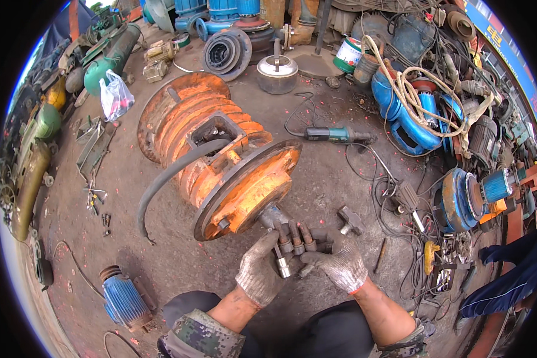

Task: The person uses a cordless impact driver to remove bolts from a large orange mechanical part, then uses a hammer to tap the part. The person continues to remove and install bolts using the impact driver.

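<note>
A large rusty orange machine [215, 131] with ribbed housing, end flanges and a thick grey cable lies on the ground. Just below its front shaft [271, 213], my gloved left hand [259, 268] is closed on a shiny metal socket [283, 267]. My gloved right hand [340, 265] meets it from the right, fingers curled, their grip partly hidden. A steel hammer head [351, 219] lies above my right hand, and a thin rod [382, 255] beside it.
A blue motor [125, 298] sits lower left. An angle grinder [334, 134], tangled cables and blue pumps [411, 113] are at right. A kettle [277, 74], white bag [114, 98] and metal boxes [92, 140] lie beyond. Another person's dark-trousered leg [501, 280] is at right.
</note>
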{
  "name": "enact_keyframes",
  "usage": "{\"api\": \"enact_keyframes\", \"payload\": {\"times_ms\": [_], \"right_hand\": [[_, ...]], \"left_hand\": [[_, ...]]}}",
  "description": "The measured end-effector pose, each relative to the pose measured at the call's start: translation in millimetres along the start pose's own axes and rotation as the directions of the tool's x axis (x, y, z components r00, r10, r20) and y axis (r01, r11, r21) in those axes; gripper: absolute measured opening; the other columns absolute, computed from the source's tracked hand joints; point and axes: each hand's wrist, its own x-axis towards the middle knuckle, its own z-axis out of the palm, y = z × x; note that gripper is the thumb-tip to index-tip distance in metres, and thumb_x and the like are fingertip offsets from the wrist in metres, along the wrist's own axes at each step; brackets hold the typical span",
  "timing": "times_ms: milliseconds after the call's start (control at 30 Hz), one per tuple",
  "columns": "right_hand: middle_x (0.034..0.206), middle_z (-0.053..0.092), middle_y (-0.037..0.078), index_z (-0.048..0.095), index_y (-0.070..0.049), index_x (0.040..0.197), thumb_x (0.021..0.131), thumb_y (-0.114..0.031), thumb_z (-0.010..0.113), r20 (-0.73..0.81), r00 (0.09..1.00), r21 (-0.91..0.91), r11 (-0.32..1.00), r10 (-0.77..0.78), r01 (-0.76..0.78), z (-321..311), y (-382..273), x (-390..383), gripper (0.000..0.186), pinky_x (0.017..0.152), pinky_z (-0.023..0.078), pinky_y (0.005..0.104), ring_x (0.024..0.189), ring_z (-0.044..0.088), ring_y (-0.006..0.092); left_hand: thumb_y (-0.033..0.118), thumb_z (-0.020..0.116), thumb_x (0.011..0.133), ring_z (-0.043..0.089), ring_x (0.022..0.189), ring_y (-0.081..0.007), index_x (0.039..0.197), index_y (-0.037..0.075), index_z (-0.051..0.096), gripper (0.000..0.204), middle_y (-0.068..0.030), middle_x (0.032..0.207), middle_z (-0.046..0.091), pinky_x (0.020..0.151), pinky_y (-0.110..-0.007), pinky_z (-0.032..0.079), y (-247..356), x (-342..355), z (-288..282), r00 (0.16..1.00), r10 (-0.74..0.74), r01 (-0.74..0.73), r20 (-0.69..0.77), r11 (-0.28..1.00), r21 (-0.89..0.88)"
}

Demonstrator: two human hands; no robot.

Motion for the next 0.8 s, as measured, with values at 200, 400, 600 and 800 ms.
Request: {"api": "enact_keyframes", "payload": {"times_ms": [200,400,600,800], "right_hand": [[0.089,0.077,0.01,0.065,0.003,0.132,0.083,-0.016,0.087,-0.027,0.997,-0.088,0.993,-0.077,0.075,5,5,2,0.057,0.068,0.057,0.0321,0.075,0.072,0.0152],[0.089,0.075,0.007,0.067,0.002,0.127,0.079,-0.017,0.09,-0.063,0.992,-0.138,0.985,-0.109,0.099,8,2,-1,0.057,0.068,0.056,0.0308,0.075,0.068,0.0132],[0.087,0.075,0.005,0.069,0.0,0.125,0.077,-0.017,0.092,-0.077,0.991,-0.124,0.987,-0.113,0.103,11,-2,-2,0.056,0.067,0.055,0.0297,0.073,0.067,0.0115],[0.085,0.075,0.005,0.071,-0.001,0.123,0.077,-0.017,0.092,-0.08,0.983,-0.108,0.981,-0.167,0.159,9,11,0,0.053,0.066,0.055,0.0297,0.071,0.067,0.0107]], "left_hand": [[0.017,0.064,0.102,0.062,0.128,-0.0291,0.137,0.002,0.054,0.039,-0.0084,0.13,0.065,0.117,-0.06,0.045,8,-4,-6,1.0,0.024,-0.023,-0.01,0.998,0.059],[0.027,0.058,0.106,0.065,0.122,-0.035,0.136,0.0,0.055,0.04,-0.0162,0.13,0.065,0.11,-0.06,0.051,6,-7,-4,0.998,0.05,-0.058,0.034,0.951,0.304],[0.028,0.058,0.105,0.064,0.123,-0.0369,0.135,-0.001,0.055,0.042,-0.0184,0.131,0.064,0.111,-0.061,0.05,6,-9,-1,0.995,0.041,-0.068,0.091,0.95,0.306],[0.025,0.057,0.106,0.064,0.125,-0.0336,0.139,-0.002,0.053,0.042,-0.0165,0.133,0.065,0.111,-0.059,0.051,7,-8,-6,0.998,0.028,-0.041,0.051,0.961,0.272]]}}
